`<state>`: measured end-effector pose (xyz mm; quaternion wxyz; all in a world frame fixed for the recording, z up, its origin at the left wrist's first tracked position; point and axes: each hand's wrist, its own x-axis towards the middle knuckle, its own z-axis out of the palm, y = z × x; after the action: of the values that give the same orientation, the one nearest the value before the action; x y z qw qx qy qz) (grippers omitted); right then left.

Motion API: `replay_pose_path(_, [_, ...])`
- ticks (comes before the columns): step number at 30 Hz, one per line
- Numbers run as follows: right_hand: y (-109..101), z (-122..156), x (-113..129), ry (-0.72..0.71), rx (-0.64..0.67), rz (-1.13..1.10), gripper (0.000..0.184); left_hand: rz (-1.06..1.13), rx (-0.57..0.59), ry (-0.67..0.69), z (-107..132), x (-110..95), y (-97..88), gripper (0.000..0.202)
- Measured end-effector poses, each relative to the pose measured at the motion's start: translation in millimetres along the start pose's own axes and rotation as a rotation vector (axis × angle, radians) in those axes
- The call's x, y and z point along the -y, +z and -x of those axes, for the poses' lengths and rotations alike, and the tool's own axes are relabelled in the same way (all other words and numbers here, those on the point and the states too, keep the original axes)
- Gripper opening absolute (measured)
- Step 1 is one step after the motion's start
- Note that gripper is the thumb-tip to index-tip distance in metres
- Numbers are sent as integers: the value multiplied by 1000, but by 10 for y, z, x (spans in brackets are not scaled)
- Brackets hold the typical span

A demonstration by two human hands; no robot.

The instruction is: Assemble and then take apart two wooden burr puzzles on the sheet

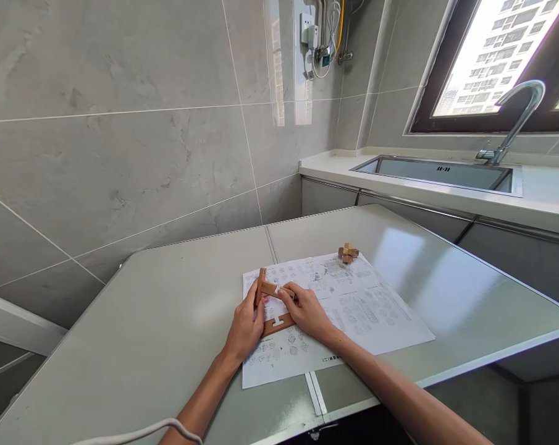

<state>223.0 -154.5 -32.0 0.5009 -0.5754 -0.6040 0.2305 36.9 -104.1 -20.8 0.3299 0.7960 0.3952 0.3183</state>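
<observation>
My left hand [244, 327] is closed around an upright wooden puzzle piece [260, 285] at the left part of a printed sheet. My right hand [309, 312] pinches the right end of a second wooden puzzle piece [272, 289], whose left end meets the upright one. Whether the two pieces are joined or only touching I cannot tell. Below them, a notched wooden puzzle piece [273, 327] lies flat on the instruction sheet [376, 334], its right end partly covered by my right hand. An assembled wooden burr puzzle [348, 253] sits at the sheet's far right corner.
The pale folding table [177, 321] has a seam and a latch at its front edge. A white cable [140, 431] crosses my left forearm. Beyond the table are a counter with a sink [441, 173], a tap [522, 117] and a tiled wall [144, 173].
</observation>
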Motion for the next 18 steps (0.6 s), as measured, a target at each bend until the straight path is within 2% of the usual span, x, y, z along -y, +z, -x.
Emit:
replay_pose_path(8, [-26,0,-8,-4,27,13,37,-17,-2,106,7,72,16,56])
replay_pose_path(18, [35,24,-15,6,32,30,34,-10,-18,104,28,77,77,59])
